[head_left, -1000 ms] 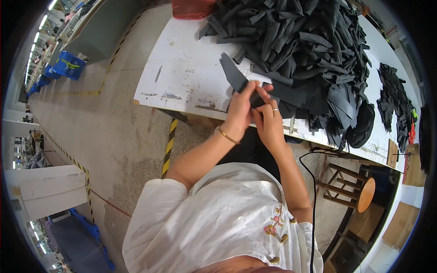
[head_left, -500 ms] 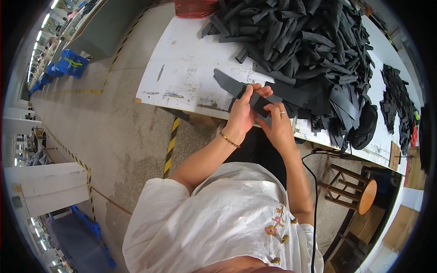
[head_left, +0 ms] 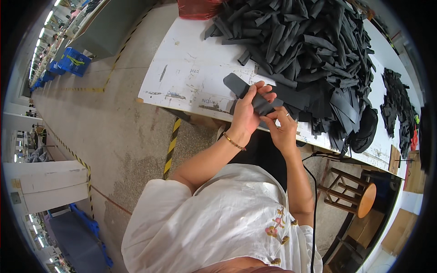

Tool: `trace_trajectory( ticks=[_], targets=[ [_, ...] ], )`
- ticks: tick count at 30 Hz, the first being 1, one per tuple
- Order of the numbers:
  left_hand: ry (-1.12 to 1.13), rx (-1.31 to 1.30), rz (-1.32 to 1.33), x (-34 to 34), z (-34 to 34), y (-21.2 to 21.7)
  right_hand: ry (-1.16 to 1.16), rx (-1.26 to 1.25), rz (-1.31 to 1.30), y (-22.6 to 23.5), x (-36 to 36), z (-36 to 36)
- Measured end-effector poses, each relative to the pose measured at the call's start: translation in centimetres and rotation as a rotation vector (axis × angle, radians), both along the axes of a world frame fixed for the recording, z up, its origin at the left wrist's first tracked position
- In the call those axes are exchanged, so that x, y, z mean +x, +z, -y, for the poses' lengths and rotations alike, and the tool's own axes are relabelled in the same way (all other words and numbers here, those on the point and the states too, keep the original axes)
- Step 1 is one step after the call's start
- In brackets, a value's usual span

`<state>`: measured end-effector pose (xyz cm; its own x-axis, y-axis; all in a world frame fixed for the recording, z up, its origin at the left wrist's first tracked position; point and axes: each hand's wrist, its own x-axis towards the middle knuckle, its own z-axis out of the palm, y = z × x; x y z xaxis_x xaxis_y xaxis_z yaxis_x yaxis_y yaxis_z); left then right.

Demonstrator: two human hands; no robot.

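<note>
1. Nearest, a white shirt with embroidered flowers is worn by the person, and a black cable is seen hanging down its right side.
2. The dark grey strip is held over the near edge of the tabletop by the left hand; its grip is closed, with the strip clasped between thumb and fingers, and its rounded end is pointed away to the left.
3. The right hand is placed beside the strip's near end, thumb and forefinger brought close together; whether fabric is caught in that grip cannot be told.
4. To the right, flat dark pieces are stacked loosely near a black rounded object.
5. Beyond the hands, a large heap of dark folded strips is piled up, with a red bag set to its left.
6. Farther off at left, a blue crate is set on the floor.
</note>
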<state>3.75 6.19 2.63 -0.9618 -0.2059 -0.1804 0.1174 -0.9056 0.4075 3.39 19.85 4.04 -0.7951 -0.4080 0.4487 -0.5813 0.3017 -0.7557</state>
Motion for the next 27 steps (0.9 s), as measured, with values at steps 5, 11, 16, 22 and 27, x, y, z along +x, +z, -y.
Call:
trace_trajectory(
  ticks=[5, 11, 16, 22, 27],
  targets=[
    [-0.015, -0.001, -0.022, 0.2, -0.5, -0.3, 0.007, -0.044, -0.063, -0.7, -0.2, 0.2],
    [0.014, -0.017, -0.014, 0.5, -0.6, 0.1, -0.001, -0.016, 0.032, -0.3, -0.1, 0.5],
    [0.01, 0.002, 0.006, 0.5, -1.1, -0.2, 0.019, -0.046, 0.026, -0.8, -0.4, 0.2],
    [0.008, 0.005, -0.001, 0.4, -0.7, -0.5, 0.026, -0.034, 0.081, -0.5, -0.4, 0.2],
    [0.03, -0.061, -0.032, 0.0, -0.7, -0.2, -0.027, -0.243, 0.354, -1.7, -0.4, 1.2]
  ],
)
